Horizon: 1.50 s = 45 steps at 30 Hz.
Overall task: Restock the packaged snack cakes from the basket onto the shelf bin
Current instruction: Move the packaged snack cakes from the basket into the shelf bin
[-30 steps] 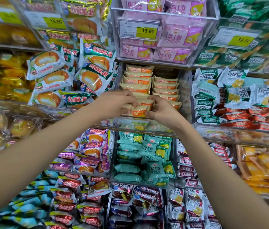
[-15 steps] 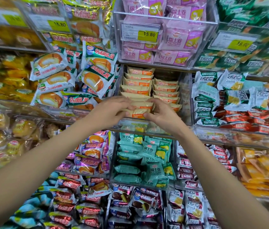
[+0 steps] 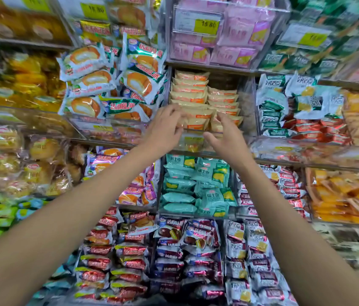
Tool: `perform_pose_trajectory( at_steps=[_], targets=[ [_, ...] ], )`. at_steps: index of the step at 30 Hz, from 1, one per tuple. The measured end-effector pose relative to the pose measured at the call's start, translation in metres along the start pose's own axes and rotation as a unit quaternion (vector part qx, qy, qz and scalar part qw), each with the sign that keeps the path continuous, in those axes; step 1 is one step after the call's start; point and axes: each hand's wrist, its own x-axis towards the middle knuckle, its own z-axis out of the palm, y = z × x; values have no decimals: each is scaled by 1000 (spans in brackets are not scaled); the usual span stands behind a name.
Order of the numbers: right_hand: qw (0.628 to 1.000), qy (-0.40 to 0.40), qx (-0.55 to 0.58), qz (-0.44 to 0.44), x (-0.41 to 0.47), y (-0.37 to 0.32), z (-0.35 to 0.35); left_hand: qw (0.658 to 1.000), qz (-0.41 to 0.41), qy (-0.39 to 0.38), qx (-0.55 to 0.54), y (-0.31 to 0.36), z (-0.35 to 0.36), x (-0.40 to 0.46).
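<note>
Squaring the front packets (image 3: 196, 120) in the clear bin (image 3: 247, 102), left hand (image 3: 165, 127) fingertips rest on them, lightly curled. Right hand (image 3: 227, 138) hovers close, fingers spread, gripping nothing. Better to nudge both stacks flush gently so none slide over the lip.

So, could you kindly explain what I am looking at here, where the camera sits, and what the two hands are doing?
No machine is involved: a person wears a wide-angle camera on the head, so you look forward and down along both bare arms at shop shelves. The left hand and the right hand reach to a clear shelf bin that holds stacked beige-and-orange snack cakes. The left hand's fingers touch the front packets; the right hand's fingers look straight and relaxed beside them. Neither plainly grips a packet, though the picture is blurred. Neighbouring bins hold other wrapped cakes, such as teal packets below and pink packets above. The basket is out of view.
</note>
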Motion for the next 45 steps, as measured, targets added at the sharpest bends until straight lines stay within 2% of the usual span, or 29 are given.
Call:
perform_pose_trajectory(
  at_steps=[3,6,8,10,15,18,22,26,30,32,37,40,45],
  targets=[
    [999,16,-36,-20,-49,8,8,999,8,19,-42,-2,17,-58],
    [998,-27,7,58,-115,23,22,984,-54,-48,-165,-1,41,-140],
    [987,-95,45,125,-165,35,37,948,-147,-123,-255,-1,58,-201],
    [969,-163,60,175,-213,48,54,911,-236,-175,-288,-4,74,-263],
    [926,-314,16,210,-317,74,93,827,-417,-231,-298,-24,91,-423],
    [889,-401,-3,221,-365,84,118,786,-509,-241,-256,-32,82,-516],
    [841,-502,-39,197,-411,80,151,733,-609,-191,-235,-18,56,-626],
    [809,-559,-67,168,-436,50,193,677,-684,-151,-226,1,25,-717],
    [771,-623,-98,89,-449,11,236,594,-759,-56,-260,13,-5,-773],
    [762,-635,-107,68,-447,-6,257,561,-782,13,-272,15,-13,-790],
    [766,-629,-110,76,-435,-62,321,487,-803,153,-307,-1,-28,-813],
    [760,-634,-127,61,-435,-110,366,471,-799,189,-324,-37,-41,-832],
    [744,-646,-169,12,-451,-218,444,490,-791,156,-330,-133,-91,-872]
  ],
)
